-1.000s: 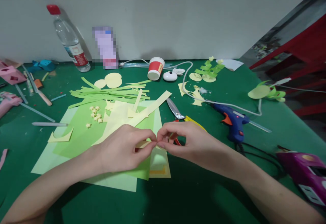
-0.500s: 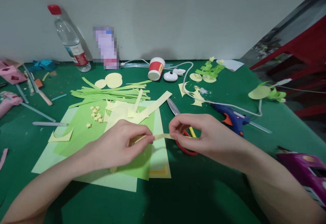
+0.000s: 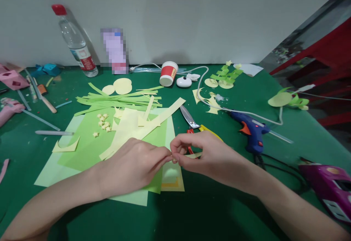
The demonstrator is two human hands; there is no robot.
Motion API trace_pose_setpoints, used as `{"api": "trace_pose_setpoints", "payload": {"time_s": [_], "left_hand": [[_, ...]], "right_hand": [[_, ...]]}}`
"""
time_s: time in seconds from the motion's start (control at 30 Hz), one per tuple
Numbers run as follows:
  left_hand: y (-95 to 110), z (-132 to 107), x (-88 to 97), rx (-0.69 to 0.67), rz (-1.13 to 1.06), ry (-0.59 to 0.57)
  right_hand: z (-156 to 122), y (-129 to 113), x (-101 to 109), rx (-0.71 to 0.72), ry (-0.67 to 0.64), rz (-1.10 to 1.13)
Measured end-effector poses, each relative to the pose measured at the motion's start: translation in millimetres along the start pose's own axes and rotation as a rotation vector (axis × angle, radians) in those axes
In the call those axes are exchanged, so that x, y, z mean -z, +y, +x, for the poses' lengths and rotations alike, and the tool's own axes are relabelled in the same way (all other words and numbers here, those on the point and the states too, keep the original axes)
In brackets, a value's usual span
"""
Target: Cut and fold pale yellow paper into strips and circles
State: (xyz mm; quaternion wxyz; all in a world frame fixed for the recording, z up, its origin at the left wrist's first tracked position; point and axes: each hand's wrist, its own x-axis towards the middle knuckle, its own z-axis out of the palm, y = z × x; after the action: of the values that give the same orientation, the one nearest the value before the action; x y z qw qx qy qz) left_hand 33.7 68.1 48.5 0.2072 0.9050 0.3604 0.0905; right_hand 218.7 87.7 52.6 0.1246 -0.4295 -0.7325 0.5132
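My left hand [image 3: 137,166] is closed in a pinch at the front of the paper pile, with its fingertips meeting those of my right hand [image 3: 204,152]. Between them they grip a narrow pale yellow paper strip [image 3: 195,155], one end of which shows under my right fingers; the rest is mostly hidden. Scissors [image 3: 188,117] with red and yellow handles lie just behind my right hand, partly covered by it. Pale yellow sheets and strips [image 3: 131,122] rest on green paper [image 3: 90,135] beyond my left hand. Several small folded paper stars [image 3: 104,124] lie there too.
A blue glue gun [image 3: 255,135] with its cord lies at right, near a purple object [image 3: 326,186]. Toward the wall are a bottle [image 3: 79,51], a paper cup [image 3: 168,73], green strips [image 3: 120,100] and a paper plant [image 3: 226,75]. A white cable [image 3: 246,113] crosses the table.
My hands have come together and moved slightly nearer me, so the strip no longer stretches visibly between them. My right hand shifted left, uncovering more of the scissors and glue gun.
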Motion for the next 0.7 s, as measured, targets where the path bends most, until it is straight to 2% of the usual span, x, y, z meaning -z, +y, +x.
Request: {"api": "trace_pose_setpoints", "payload": {"time_s": [0.13,0.2,0.27,0.37,0.43,0.57,0.7], "left_hand": [[-2.7,-3.4,18.9,0.023,-0.096,-0.015],[-8.4,-7.0,34.7,0.067,-0.145,0.019],[-16.0,-11.4,50.2,0.099,-0.166,0.105],[-23.7,-15.8,63.3,0.122,-0.168,0.096],[-22.8,-15.1,61.0,0.145,-0.164,0.029],[-10.6,-6.5,38.0,0.178,-0.174,-0.116],[-0.5,0.5,20.1,0.148,-0.163,-0.147]], "right_hand": [[-0.9,-2.1,8.7,-0.087,-0.069,0.126],[-2.7,-0.9,17.1,-0.122,-0.059,0.194],[-5.1,1.0,25.7,-0.15,-0.042,0.226],[-8.0,1.2,32.3,-0.132,0.018,0.235],[-8.8,-2.1,29.5,-0.092,0.044,0.244],[-7.6,-9.1,12.0,-0.06,-0.008,0.132],[-4.6,-2.9,-3.2,0.008,-0.052,0.1]]}}
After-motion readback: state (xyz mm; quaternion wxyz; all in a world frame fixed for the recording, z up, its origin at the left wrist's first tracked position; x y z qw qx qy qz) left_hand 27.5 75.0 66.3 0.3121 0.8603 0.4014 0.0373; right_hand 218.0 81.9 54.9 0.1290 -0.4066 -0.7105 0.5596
